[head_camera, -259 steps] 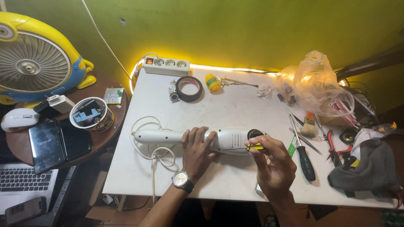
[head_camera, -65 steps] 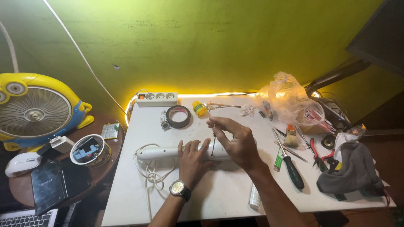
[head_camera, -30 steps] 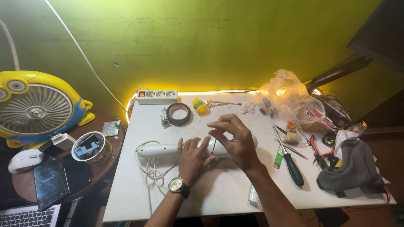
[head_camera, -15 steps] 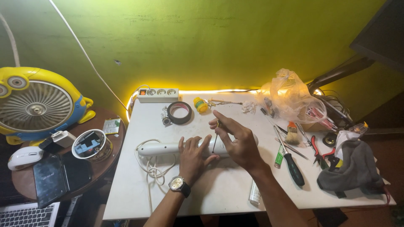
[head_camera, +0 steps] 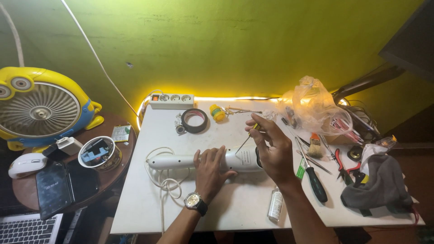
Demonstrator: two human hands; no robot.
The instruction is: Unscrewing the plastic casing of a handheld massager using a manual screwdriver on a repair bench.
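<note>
A long white hand-held appliance with a white cord lies across the white table. My left hand, with a wristwatch on the wrist, presses down on its middle. My right hand grips a small yellow-handled screwdriver, whose thin shaft slants down to the appliance's wider right end. The appliance's right end is partly hidden behind my right hand.
A tape roll, a yellow spool and a power strip lie at the back. A plastic bag, brush, pliers, black-handled screwdriver and grey cloth crowd the right. A small bottle lies near the front edge. A yellow fan stands left.
Compared with 8.6 s ago my right hand has lifted from the appliance's end and now holds the screwdriver tilted down into it. Over the last second both hands stay nearly still.
</note>
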